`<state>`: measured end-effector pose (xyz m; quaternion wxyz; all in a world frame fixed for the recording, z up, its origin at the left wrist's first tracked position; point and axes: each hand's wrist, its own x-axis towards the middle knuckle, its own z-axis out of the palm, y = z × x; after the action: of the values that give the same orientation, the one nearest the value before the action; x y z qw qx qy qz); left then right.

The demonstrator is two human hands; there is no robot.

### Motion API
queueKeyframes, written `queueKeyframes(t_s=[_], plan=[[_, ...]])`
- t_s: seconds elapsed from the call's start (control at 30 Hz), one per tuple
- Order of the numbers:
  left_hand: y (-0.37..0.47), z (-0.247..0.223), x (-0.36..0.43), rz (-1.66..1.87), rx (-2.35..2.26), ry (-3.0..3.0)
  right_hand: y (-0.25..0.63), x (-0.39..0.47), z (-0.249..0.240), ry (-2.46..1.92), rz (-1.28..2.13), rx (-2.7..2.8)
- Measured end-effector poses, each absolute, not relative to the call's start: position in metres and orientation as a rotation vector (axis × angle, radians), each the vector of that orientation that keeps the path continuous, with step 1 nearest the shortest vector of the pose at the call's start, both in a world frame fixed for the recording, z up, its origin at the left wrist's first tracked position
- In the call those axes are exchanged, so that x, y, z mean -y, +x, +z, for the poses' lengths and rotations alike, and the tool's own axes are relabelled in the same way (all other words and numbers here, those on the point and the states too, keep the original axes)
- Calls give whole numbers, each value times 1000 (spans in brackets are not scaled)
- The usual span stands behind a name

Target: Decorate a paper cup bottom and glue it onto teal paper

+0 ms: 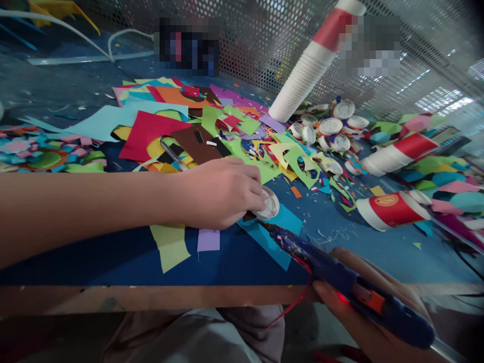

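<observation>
My right hand is wrapped round a dark blue glue gun with an orange switch and a small red light. Its nozzle, spotted with stuck scraps, points up and left, close to my left fingertips. Those fingers of my left hand are curled and closed on the near rim of a white round cup bottom. A bit of dark brown paper shows under the fingertips. Beneath lies a blue paper sheet. A thin red strand hangs below the gun.
Coloured paper sheets and cut scraps spread behind my left arm, with a pen-like tool among them. A tall stack of paper cups leans at the back. More cups and several white cup bottoms lie right. The wooden table edge runs in front.
</observation>
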<state>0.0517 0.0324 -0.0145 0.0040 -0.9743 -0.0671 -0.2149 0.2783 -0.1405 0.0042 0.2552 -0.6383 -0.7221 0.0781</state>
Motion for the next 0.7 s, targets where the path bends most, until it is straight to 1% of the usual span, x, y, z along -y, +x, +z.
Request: queueKeyframes(t_s=[0.43,0.7], plan=[[52,-13,-32,-611,235,-3056,284,143,1,-1714,123,2009],[52,-12,-32,-629,231,-3069,289,142,0,-1641,-16,2110]])
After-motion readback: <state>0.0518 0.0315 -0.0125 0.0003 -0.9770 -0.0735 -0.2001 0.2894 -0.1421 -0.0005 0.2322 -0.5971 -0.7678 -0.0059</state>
